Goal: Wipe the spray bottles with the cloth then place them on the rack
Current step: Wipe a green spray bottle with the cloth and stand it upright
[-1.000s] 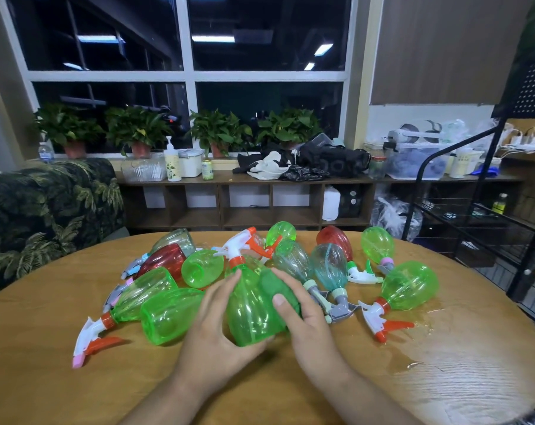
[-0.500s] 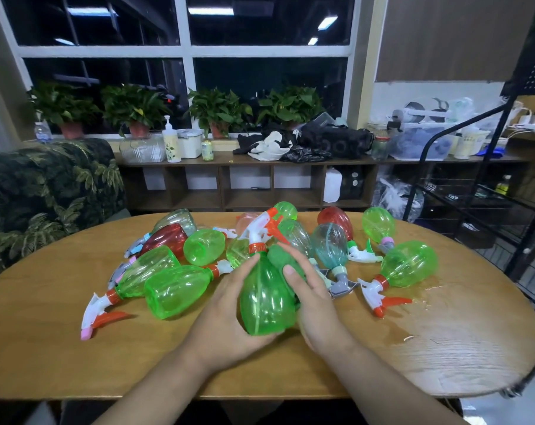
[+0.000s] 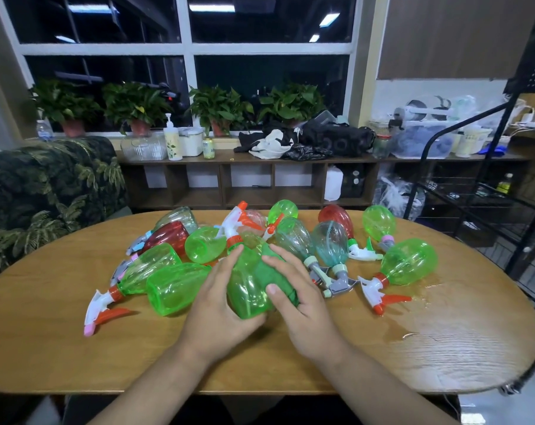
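Head view: the left hand [image 3: 217,305] is curled round the left side of a translucent green plastic spray bottle [image 3: 248,289], thumb lying up along the body toward the neck, the other fingers hidden beneath it. This held bottle is tilted with its base toward the person and its white sprayer head with orange collar [image 3: 234,223] pointing away. The right hand [image 3: 303,305] grips a dark green cloth [image 3: 275,274] against the right side of the held bottle, thumb pressed on the cloth and fingers bent over the top of it.

Under the held bottle lies an oval wooden table [image 3: 76,357]; whether the base touches it cannot be told. Just left of the held bottle lies a headless green plastic bottle body [image 3: 174,286], and beyond that a green bottle with a white head and orange trigger [image 3: 100,308]. Behind and to the left lies a red plastic bottle [image 3: 166,237]. To the right of the held bottle lie two pale teal clear bottles [image 3: 330,243], then a round green bottle [image 3: 409,262] beside a wet patch [image 3: 425,289]. Far right of the held bottle, off the table, stands a black metal wire rack [image 3: 475,197].
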Demonstrator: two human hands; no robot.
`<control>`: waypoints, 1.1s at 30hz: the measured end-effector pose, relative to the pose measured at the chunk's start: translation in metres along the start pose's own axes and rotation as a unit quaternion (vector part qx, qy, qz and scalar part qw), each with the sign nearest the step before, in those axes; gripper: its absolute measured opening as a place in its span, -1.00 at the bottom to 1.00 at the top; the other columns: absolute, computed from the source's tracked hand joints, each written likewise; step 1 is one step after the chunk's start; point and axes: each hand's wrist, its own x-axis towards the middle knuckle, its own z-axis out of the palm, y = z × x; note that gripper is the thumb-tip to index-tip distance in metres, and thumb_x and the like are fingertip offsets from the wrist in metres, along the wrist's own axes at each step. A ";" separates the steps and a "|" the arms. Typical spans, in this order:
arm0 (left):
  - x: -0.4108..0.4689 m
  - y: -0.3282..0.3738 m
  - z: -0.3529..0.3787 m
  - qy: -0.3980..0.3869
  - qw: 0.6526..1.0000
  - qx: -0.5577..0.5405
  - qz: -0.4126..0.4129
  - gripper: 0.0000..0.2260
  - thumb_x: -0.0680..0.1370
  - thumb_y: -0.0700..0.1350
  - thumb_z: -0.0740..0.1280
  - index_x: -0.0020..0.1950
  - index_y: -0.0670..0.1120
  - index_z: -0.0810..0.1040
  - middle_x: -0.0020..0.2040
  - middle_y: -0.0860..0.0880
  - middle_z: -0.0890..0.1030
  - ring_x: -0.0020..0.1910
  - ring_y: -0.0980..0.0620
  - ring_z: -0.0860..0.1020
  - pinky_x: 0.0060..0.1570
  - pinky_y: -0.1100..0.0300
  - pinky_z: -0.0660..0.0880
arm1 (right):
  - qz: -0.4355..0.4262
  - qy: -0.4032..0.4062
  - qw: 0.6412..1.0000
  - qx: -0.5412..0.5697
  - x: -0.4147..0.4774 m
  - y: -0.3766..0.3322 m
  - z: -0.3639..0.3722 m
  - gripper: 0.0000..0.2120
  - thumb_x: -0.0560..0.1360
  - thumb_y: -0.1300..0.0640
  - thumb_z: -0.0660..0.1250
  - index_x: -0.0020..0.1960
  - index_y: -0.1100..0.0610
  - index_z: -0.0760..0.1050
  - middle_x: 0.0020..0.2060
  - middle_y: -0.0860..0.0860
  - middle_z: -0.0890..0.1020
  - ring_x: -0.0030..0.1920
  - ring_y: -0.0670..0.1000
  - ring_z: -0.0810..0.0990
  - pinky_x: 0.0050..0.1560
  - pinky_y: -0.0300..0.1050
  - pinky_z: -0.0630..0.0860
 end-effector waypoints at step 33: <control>0.040 0.054 -0.013 -0.034 0.871 -0.437 -0.223 -0.55 0.57 -0.21 0.48 0.43 -0.01 0.47 0.35 -0.16 0.64 0.15 -0.16 0.72 0.10 -0.15 0.68 | 0.200 0.073 0.928 0.305 0.013 0.001 -0.010 -0.63 0.74 0.12 0.25 0.51 -0.11 0.52 0.44 0.03 0.61 0.46 0.15 0.57 0.52 0.42 0.39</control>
